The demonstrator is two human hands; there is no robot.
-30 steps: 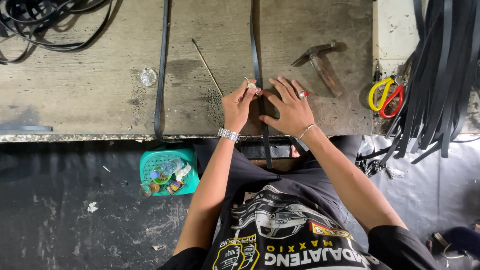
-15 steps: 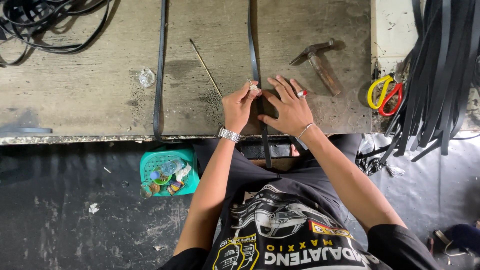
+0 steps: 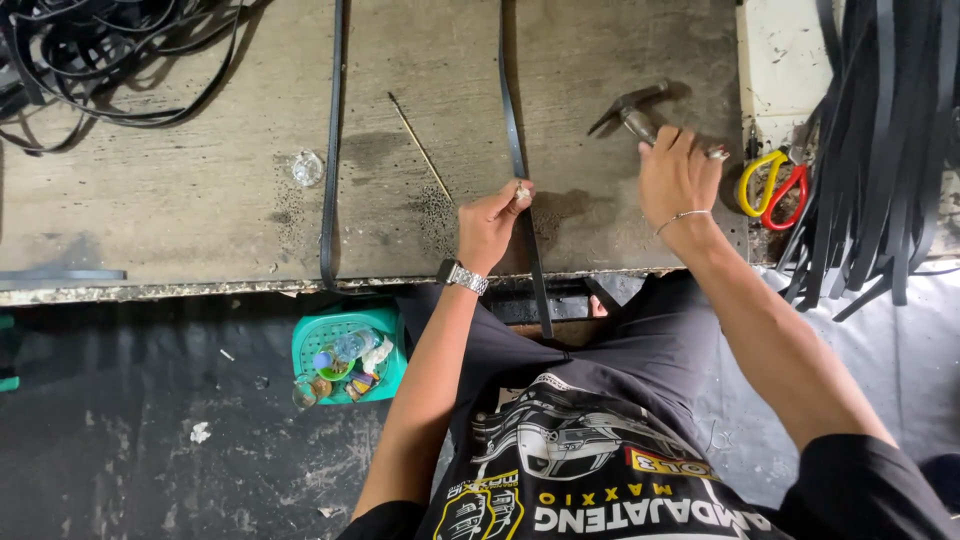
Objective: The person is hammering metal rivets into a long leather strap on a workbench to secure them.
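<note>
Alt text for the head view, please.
A seated person's left hand pins a black strap to a worn workbench while the right hand grips a hammer; scissors lie to the right.

A workshop: scarred wooden workbench [image 3: 150, 200], hammer [image 3: 632, 112], scissors [image 3: 772, 185], hanging black straps [image 3: 880, 150], tangled cords [image 3: 110, 50]

No signs or screens show. The nearest to packaging is a small teal basket [image 3: 345, 352] on the dark floor just below the bench edge, left of the person's knee; it holds small wrapped sachets and round bits in blue, white and yellow, too small to tell apart.
</note>
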